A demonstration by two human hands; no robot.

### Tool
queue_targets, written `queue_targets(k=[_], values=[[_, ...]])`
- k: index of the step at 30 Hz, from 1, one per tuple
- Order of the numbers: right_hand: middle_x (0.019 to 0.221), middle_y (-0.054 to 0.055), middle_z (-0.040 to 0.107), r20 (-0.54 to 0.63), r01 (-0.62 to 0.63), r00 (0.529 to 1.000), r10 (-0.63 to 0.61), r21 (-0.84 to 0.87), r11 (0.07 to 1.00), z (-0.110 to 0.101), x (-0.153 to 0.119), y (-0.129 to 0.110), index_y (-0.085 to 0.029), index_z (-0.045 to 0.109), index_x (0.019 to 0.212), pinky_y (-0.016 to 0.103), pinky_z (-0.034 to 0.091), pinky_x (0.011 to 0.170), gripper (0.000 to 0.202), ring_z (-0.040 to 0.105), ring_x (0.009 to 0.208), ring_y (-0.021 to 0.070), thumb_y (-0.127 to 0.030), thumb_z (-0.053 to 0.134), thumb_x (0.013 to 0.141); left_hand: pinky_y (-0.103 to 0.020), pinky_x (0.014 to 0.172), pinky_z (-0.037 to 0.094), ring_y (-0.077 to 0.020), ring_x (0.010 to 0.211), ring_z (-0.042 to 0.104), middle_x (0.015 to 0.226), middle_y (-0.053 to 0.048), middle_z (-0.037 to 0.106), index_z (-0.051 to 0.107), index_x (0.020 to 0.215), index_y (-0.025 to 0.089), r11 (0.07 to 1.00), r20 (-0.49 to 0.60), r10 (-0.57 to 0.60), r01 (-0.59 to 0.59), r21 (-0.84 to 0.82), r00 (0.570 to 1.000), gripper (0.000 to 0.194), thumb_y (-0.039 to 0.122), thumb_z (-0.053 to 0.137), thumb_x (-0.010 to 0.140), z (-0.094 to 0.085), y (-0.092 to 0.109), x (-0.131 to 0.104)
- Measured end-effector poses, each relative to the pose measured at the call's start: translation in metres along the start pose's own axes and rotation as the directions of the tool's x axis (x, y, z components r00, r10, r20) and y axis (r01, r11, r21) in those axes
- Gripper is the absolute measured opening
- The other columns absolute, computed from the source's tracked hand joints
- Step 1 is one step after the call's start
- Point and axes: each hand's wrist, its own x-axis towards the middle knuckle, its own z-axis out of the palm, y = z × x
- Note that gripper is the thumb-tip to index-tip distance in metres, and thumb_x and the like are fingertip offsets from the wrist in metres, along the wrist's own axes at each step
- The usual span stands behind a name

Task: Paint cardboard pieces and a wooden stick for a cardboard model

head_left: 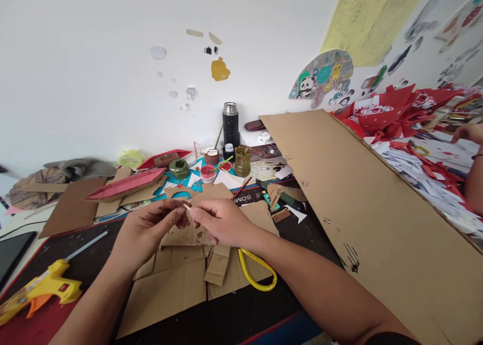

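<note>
Both of my hands meet over cardboard pieces [166,284] on a dark mat. My left hand [151,229] is closed, its brown-stained thumb and fingers pinched together; what lies in that pinch is mostly hidden. A small pale, stick-like piece [186,206] shows at the fingertips, where the two hands touch. My right hand [221,219] is closed, with thumb and forefinger on that piece. Just below my right wrist, a yellow loop [258,287] rests on the cardboard. A narrow folded cardboard strip [218,265] lies beneath my hands.
A yellow glue gun [49,287] lies at left. Pink boat-shaped cardboard [126,185], a green paint jar [179,169], a pink paint pot [208,173] and a black flask [230,126] stand behind. A large cardboard sheet [358,199] slopes at right; beyond it another person's hand [468,133] shows.
</note>
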Motion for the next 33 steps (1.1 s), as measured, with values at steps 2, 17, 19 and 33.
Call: queue_targets(k=[2, 17, 19, 33], values=[[0.057, -0.008, 0.054, -0.006, -0.008, 1.000, 0.008, -0.017, 1.000, 0.000, 0.000, -0.001, -0.021, 0.064, 0.085, 0.023, 0.041, 0.054, 0.036, 0.054, 0.047, 0.0109, -0.039, 0.060, 0.116, -0.032, 0.070, 0.064, -0.0225, 0.069, 0.078, 0.076, -0.004, 0.084, 0.086, 0.094, 0.024, 0.994, -0.049, 0.040, -0.034, 0.103, 0.998, 0.030, 0.053, 0.082, 0.089, 0.003, -0.001, -0.002], [0.045, -0.013, 0.037, 0.207, -0.180, 0.973, 0.106, 0.378, 0.908, -0.005, 0.003, -0.005, -0.021, 0.059, 0.079, 0.019, 0.038, 0.044, 0.040, 0.045, 0.036, 0.0086, -0.038, 0.062, 0.115, -0.030, 0.074, 0.060, -0.0213, 0.074, 0.079, 0.087, -0.001, 0.086, 0.084, 0.093, 0.030, 0.879, -0.101, 0.305, -0.239, 0.414, 0.947, 0.016, 0.040, 0.072, 0.092, 0.004, 0.000, -0.009], [0.045, -0.013, 0.036, 0.223, -0.211, 0.967, 0.121, 0.441, 0.873, -0.007, 0.002, -0.008, -0.021, 0.058, 0.077, 0.019, 0.038, 0.043, 0.041, 0.039, 0.035, 0.0074, -0.038, 0.064, 0.114, -0.031, 0.073, 0.061, -0.0213, 0.072, 0.078, 0.082, -0.002, 0.084, 0.085, 0.096, 0.029, 0.934, -0.061, 0.228, -0.200, 0.297, 0.972, 0.019, 0.043, 0.072, 0.095, 0.003, 0.000, -0.008], [0.042, -0.012, 0.036, 0.255, -0.272, 0.954, 0.158, 0.513, 0.814, -0.009, 0.001, -0.015, -0.020, 0.058, 0.072, 0.018, 0.034, 0.041, 0.046, 0.038, 0.034, 0.0072, -0.033, 0.061, 0.116, -0.032, 0.079, 0.066, -0.0235, 0.079, 0.082, 0.093, -0.005, 0.088, 0.087, 0.100, 0.030, 0.939, -0.070, 0.220, -0.192, 0.284, 0.973, 0.024, 0.050, 0.075, 0.096, 0.005, 0.004, -0.008]])
